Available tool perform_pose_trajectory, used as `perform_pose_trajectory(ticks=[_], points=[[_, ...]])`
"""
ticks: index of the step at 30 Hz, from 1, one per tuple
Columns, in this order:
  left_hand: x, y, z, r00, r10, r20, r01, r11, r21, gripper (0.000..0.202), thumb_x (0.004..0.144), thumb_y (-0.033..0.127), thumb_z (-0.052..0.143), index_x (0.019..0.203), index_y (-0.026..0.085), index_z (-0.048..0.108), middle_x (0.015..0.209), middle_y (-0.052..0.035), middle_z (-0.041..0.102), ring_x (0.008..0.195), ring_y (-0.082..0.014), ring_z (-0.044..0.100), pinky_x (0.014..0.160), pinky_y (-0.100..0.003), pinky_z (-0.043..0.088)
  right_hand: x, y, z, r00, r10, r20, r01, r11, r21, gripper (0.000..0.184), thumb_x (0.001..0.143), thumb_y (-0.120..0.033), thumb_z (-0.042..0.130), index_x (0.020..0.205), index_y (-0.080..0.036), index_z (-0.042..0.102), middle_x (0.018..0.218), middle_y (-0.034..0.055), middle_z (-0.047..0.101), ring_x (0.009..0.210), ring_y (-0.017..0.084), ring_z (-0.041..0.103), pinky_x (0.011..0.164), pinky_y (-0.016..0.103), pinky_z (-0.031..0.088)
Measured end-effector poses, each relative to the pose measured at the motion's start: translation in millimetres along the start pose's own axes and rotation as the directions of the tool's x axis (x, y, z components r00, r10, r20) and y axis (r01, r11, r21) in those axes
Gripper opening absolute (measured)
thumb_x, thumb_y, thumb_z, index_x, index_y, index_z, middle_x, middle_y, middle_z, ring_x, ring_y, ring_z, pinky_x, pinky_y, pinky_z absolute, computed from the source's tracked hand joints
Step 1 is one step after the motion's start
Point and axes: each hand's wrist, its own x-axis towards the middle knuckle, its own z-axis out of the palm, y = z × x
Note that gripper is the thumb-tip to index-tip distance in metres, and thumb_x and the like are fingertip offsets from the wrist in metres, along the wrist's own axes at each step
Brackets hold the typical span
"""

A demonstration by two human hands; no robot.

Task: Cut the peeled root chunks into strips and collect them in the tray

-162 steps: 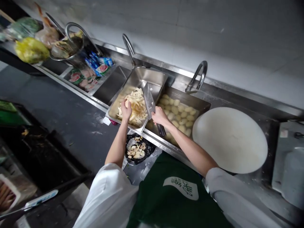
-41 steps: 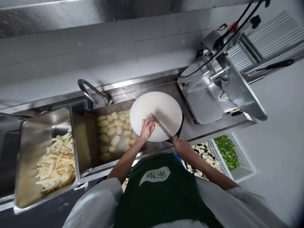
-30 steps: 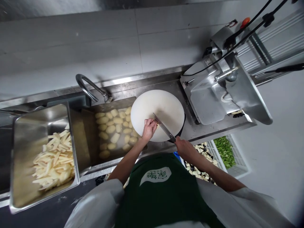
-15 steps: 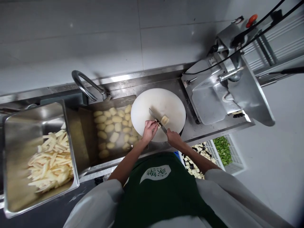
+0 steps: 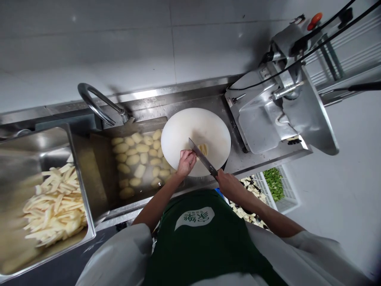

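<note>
My right hand [image 5: 228, 183] is closed around the handle of a kitchen knife [image 5: 204, 159], whose blade slants across the round white cutting board [image 5: 178, 133]. My left hand [image 5: 187, 162] is on the board just left of the blade. Its fingers are curled together, and whatever lies under them is hidden. Cut pieces of peeled potato [image 5: 203, 149] lie against the far right side of the blade. Left of the board, peeled whole potatoes [image 5: 133, 159] sit in water in the sink [image 5: 101, 174].
A steel pan [image 5: 80, 186] at left holds a heap of cut potato strips [image 5: 56, 206]. A curved faucet [image 5: 95, 101] rises behind the sink. At right stands a metal slicer [image 5: 268, 119]. Below are baskets with eggplant pieces [image 5: 253, 190] and chopped greens [image 5: 274, 183].
My right hand and the knife have shifted right and toward me relative to the board. The potato piece right of the blade now shows separate cuts. The camera view has shifted slightly.
</note>
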Motion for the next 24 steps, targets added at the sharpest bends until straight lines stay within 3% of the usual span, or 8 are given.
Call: perform_pose_trajectory(ticks=[6,10,13,18,24], points=[[-3,-1,-2.1,0.998,-0.068,-0.002,0.068,0.996,-0.063,0.018,0.1,0.035,0.055,0.107,0.03,0.071,0.106,-0.0075,0.063,0.107,-0.024,0.058,0.098,-0.045,0.051,75,-22,23,0.999,-0.019,-0.028,0.019,1.0,-0.012,0.037,0.097,-0.007,0.033,0.132,-0.004,0.046,0.11,0.024,0.069,0.108,0.029,0.069,0.088,0.035,0.049],[-9,-5,-8.8,0.999,-0.04,0.035,0.041,0.999,-0.028,0.024,0.102,0.035,0.051,0.108,0.024,0.071,0.11,-0.0098,0.064,0.108,-0.0235,0.058,0.098,-0.045,0.051,93,-26,30,0.999,0.004,-0.048,-0.004,1.0,0.001,0.035,0.102,-0.016,0.03,0.133,-0.005,0.044,0.109,0.0246,0.07,0.105,0.03,0.07,0.086,0.035,0.049],[-14,-9,-11.2,0.999,-0.039,0.024,0.039,0.999,-0.016,0.023,0.102,0.034,0.051,0.11,0.024,0.071,0.111,-0.0104,0.063,0.108,-0.0239,0.058,0.097,-0.044,0.051,81,-21,25,0.998,-0.011,-0.067,0.01,1.0,-0.018,0.035,0.104,-0.017,0.027,0.132,-0.007,0.045,0.107,0.0229,0.071,0.103,0.029,0.071,0.085,0.035,0.048],[-15,-11,-8.8,0.999,-0.014,0.05,0.015,1.0,-0.023,0.022,0.102,0.031,0.051,0.111,0.025,0.07,0.109,-0.0103,0.063,0.106,-0.0236,0.057,0.096,-0.043,0.05,32,-17,8,0.996,-0.015,-0.088,0.012,0.999,-0.033,0.031,0.103,-0.018,0.031,0.129,-0.008,0.045,0.097,0.0191,0.072,0.096,0.031,0.072,0.08,0.034,0.048],[-14,-12,-7.3,0.999,-0.001,0.052,0.001,1.0,-0.015,0.023,0.103,0.03,0.048,0.11,0.024,0.07,0.108,-0.0102,0.062,0.106,-0.0235,0.057,0.096,-0.042,0.049,-5,-22,-2,1.0,-0.004,-0.026,0.003,1.0,-0.027,0.024,0.102,-0.017,0.034,0.122,-0.011,0.047,0.095,0.0187,0.072,0.094,0.031,0.072,0.079,0.035,0.047]])
